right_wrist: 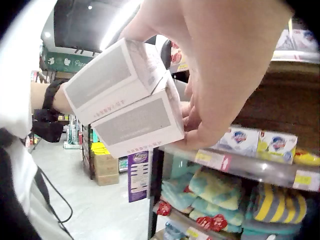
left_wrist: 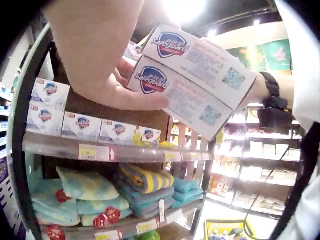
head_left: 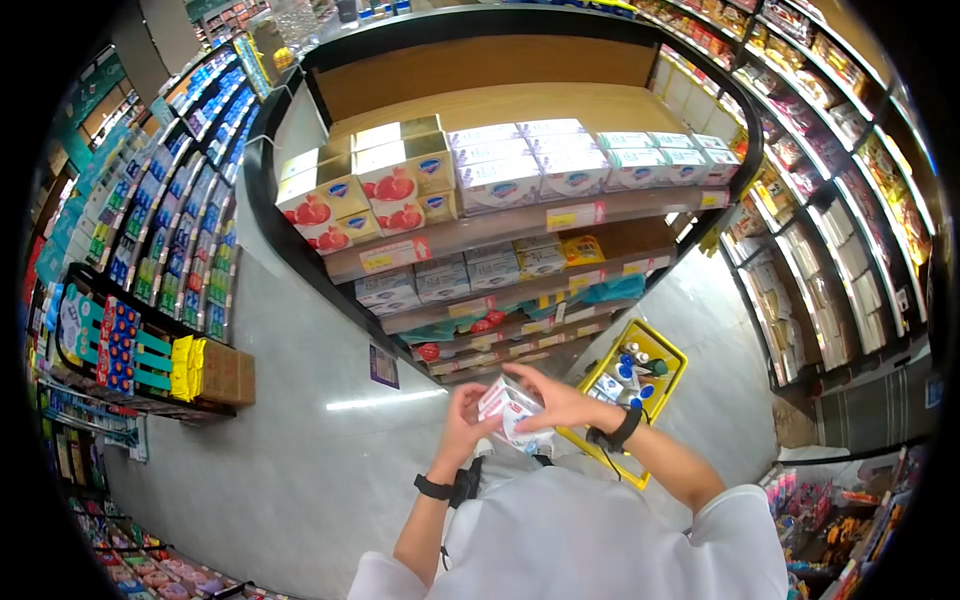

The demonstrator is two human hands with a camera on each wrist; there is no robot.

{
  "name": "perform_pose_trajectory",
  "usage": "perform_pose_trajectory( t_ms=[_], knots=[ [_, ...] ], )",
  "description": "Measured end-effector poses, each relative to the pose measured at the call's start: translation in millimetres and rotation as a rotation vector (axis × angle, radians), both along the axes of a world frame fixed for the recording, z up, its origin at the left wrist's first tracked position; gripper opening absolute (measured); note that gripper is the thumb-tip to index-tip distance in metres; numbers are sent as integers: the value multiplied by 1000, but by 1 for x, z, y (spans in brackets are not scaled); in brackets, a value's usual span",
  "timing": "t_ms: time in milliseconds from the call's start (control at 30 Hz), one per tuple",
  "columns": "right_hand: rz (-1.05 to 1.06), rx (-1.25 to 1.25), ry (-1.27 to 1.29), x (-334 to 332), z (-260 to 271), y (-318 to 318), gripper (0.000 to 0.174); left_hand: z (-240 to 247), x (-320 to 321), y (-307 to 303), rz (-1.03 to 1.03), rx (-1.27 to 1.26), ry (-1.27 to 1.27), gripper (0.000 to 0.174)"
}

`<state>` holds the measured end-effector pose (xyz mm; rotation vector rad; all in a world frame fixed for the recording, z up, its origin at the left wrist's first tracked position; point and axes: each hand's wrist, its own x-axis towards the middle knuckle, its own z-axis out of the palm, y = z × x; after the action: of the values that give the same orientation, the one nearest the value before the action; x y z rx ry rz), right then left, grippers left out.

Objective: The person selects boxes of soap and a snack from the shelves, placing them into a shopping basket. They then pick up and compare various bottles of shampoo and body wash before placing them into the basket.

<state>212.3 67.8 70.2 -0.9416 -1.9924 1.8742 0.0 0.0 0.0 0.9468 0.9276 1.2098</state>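
Note:
Two white Safeguard soap boxes (left_wrist: 192, 77), stacked together, are held between both hands in front of the chest. The left hand (head_left: 466, 423) grips their left end, its thumb lying along the lower box in the left wrist view. Around the other end curl the fingers of the right hand (head_left: 562, 402). The printed sides with QR codes show in the left wrist view. Grey panels on the soap boxes (right_wrist: 125, 100) face the right wrist camera. Ahead of the hands, similar soap boxes (head_left: 497, 175) stand in rows on the display shelf.
A yellow shopping basket (head_left: 672, 350) with several bottles and boxes stands on the floor to the right. Folded towels (left_wrist: 145, 177) lie on a lower shelf. Stocked aisle shelves (head_left: 170, 220) rise at the left, with a brown carton (head_left: 228, 375) nearer by.

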Motion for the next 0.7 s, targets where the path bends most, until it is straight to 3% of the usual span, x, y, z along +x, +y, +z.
perform_pose_trajectory(
  t_ms=[100, 167, 300, 433, 467, 533, 567, 600, 700],
  knots=[
    [-39, 250, 48, -11, 27, 9, 102, 29, -6, 15, 37, 55, -37, 62],
    [-61, 468, 32, 3, 35, 11, 102, 42, 6, 20, 36, 232, 103, 70],
    [-67, 648, -83, 16, 76, 28, 98, 78, 0, 37, -20, 508, 403, 94],
    [-129, 737, -80, 46, 112, 32, 90, 49, -18, 20, 14, 301, 380, 83],
    [-147, 750, -73, 55, 127, 36, 89, 38, -24, 16, 43, 263, 495, 75],
    [-182, 937, -148, 77, 162, 55, 88, 26, -42, 1, 13, 315, 964, 65],
    [-197, 1041, -184, 88, 180, 69, 88, -8, -55, -6, 34, 367, 1127, 61],
    [-205, 1094, -183, 99, 199, 84, 87, -16, -64, -15, -33, 268, 1237, 56],
    [-240, 1150, -230, 118, 255, 128, 84, -58, -87, -51, -11, 7, 1172, 51]
  ],
)
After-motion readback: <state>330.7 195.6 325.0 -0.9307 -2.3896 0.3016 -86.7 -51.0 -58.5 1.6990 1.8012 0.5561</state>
